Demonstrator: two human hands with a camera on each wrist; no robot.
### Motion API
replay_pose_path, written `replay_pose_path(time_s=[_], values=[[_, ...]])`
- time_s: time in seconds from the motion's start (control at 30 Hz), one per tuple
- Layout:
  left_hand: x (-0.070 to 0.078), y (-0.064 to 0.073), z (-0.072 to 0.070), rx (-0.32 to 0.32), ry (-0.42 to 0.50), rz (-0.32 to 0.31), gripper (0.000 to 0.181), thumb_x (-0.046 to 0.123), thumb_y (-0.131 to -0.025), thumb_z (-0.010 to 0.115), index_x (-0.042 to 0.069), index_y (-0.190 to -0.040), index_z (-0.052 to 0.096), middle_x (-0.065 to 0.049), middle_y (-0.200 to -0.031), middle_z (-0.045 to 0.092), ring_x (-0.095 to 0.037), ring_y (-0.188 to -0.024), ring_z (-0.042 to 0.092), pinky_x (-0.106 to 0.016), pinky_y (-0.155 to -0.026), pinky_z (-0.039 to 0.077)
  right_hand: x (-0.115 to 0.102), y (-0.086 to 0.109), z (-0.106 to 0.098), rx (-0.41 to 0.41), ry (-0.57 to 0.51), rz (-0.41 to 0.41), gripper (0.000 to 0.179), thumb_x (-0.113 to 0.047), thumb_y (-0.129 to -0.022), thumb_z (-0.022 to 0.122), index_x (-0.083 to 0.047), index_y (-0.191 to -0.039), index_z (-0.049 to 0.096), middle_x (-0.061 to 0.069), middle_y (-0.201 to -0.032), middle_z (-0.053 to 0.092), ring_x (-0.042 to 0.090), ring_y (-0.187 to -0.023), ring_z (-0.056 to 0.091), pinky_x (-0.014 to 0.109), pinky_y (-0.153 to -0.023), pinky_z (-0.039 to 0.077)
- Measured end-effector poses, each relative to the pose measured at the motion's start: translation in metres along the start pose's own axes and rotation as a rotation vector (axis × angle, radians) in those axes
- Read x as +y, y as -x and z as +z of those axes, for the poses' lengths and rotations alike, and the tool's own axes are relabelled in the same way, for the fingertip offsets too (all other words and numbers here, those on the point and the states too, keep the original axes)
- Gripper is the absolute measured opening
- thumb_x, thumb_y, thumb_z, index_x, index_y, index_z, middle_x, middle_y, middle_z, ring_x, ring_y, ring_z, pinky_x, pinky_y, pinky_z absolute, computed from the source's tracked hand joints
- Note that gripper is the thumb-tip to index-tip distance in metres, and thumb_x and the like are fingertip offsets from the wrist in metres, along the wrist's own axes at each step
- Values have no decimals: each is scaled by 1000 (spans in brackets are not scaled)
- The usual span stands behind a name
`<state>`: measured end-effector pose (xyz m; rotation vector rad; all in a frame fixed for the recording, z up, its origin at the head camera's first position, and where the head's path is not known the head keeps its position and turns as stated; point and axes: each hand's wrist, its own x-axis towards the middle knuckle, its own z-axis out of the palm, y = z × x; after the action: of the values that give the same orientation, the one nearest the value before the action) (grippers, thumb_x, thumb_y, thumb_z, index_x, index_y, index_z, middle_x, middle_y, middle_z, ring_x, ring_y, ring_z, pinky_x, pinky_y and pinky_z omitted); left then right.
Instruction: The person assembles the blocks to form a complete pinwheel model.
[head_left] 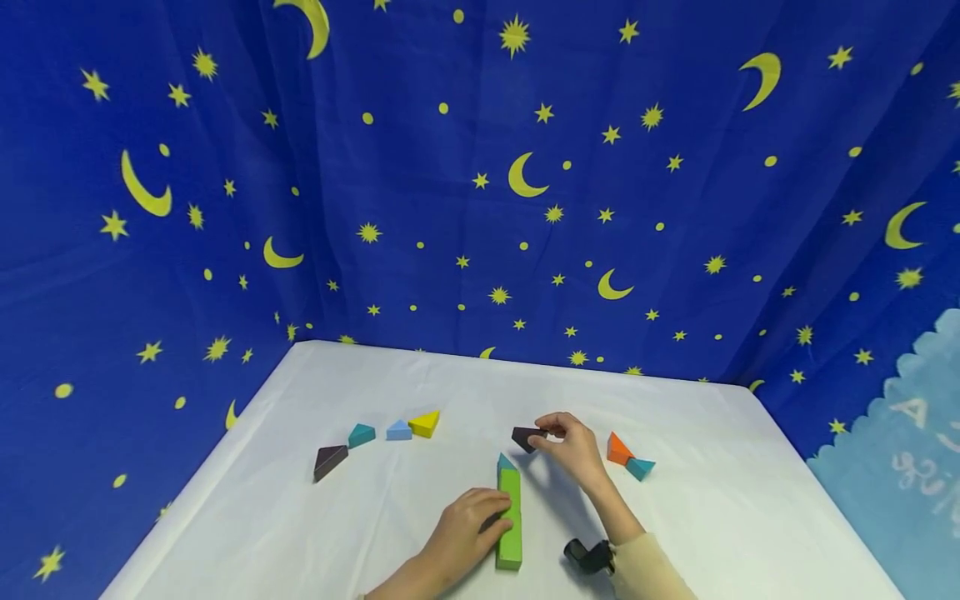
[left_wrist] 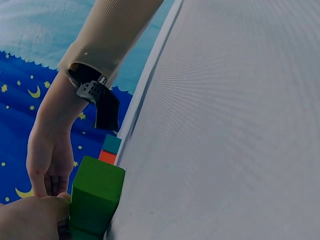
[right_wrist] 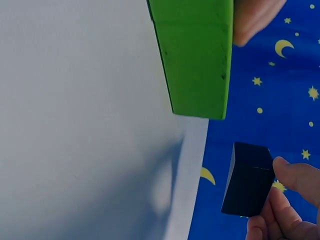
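My right hand (head_left: 576,452) pinches a black triangular block (head_left: 522,437) between thumb and fingers, above the table on the far right of the green blocks. In the right wrist view this black block (right_wrist: 247,181) shows its dark faces near the fingertips. Two green blocks (head_left: 509,543) lie end to end, with a blue-teal triangular block (head_left: 505,462) at their far end. Along their left side my left hand (head_left: 459,535) curls its thumb and fingers around a dark block (head_left: 489,522), mostly hidden by the hand. Its fingertips are right at the green blocks.
On the white table (head_left: 675,542), left of the hands, lie a black triangle (head_left: 330,462), a teal one (head_left: 362,435), a light blue one (head_left: 399,430) and a yellow one (head_left: 425,423). Orange (head_left: 618,448) and teal (head_left: 641,468) triangles lie right. A starry blue curtain (head_left: 450,208) stands behind.
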<state>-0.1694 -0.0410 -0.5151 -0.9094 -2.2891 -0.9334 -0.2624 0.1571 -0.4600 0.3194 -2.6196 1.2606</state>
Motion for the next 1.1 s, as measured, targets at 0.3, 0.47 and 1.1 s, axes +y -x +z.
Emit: replay_pose_path(time_s=[0.3, 0.47, 1.1], values=[[2, 1, -1, -11, 11, -21, 22, 17, -83, 72, 5, -101, 71, -3, -105, 68, -15, -99, 61, -31, -84, 52, -3, 11, 8, -41, -13, -7, 22, -11, -74, 80, -6, -93, 70, 2, -92, 63, 23, -87, 58, 43, -81, 50], [0, -1, -2, 14, -2, -8, 21, 17, -82, 73, 6, -100, 71, -2, -104, 67, -15, -99, 61, -31, -84, 51, 0, 11, 13, -61, 0, -9, 23, -11, -75, 80, -5, -94, 69, 2, -91, 63, 22, -86, 58, 38, -78, 50], [-1, 0, -2, -20, 2, -29, 23, 19, -85, 71, 6, -103, 71, -2, -107, 67, -15, -101, 61, -31, -87, 51, 8, 18, 19, -81, 13, -110, 9, -7, -80, 73, -6, -89, 69, 0, -86, 64, 19, -79, 62, 39, -72, 53]])
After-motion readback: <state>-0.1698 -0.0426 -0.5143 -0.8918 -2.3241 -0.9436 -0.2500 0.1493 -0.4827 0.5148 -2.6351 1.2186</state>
